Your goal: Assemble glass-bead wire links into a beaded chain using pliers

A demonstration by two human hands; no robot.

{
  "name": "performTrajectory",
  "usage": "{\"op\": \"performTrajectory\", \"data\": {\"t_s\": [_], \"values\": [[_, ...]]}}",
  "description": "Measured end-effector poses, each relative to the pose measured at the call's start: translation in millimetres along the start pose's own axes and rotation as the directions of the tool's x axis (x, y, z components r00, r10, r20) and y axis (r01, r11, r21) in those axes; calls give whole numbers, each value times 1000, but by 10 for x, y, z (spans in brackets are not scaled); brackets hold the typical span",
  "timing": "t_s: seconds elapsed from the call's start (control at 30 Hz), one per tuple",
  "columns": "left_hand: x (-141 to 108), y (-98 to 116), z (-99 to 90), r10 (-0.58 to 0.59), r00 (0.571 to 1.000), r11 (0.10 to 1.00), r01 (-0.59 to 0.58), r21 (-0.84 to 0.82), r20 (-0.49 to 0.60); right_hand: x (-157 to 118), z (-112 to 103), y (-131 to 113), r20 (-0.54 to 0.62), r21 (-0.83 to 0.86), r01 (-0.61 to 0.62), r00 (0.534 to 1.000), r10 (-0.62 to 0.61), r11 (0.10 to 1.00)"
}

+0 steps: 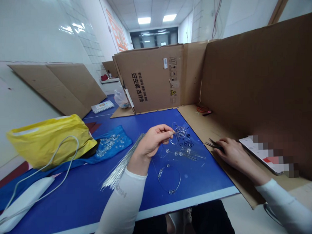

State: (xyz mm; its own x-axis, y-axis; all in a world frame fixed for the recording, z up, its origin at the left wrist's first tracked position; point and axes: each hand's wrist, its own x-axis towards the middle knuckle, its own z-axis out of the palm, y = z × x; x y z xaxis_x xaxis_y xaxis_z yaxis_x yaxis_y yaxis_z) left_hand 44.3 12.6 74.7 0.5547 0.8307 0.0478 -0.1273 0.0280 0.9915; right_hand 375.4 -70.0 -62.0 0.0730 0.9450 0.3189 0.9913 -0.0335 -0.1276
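My left hand (pixel 156 139) is closed in a pinch above the blue table, its thumb and finger on a thin looped wire (pixel 173 142). Just beyond it lies a small pile of metal rings and bits (pixel 181 130), with dark rings (pixel 187 143) beside it. My right hand (pixel 230 150) rests low over the cardboard at the right, its fingers around dark pliers (pixel 215 144) whose jaws point left. Below my left hand, a wire ring with clear beads (pixel 180 179) lies on the table. A few loose beads (pixel 176 154) and short wires (pixel 191 154) are near it.
A bundle of straight wires (pixel 122 166) lies left of my forearm. Clear beads (pixel 109 144) sit on a blue cloth (pixel 124 135) by a yellow bag (pixel 53 141). A white power strip (pixel 28 205), cardboard walls (pixel 154 83) and a partly blurred phone-like slab (pixel 259 154) surround the work.
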Motion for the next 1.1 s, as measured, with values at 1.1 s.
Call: {"op": "performTrajectory", "data": {"t_s": [1.1], "values": [[17, 12, 49, 12, 994, 998, -18, -55, -107, 131, -511, -1456, -214, 863, 166, 976, 47, 477]]}}
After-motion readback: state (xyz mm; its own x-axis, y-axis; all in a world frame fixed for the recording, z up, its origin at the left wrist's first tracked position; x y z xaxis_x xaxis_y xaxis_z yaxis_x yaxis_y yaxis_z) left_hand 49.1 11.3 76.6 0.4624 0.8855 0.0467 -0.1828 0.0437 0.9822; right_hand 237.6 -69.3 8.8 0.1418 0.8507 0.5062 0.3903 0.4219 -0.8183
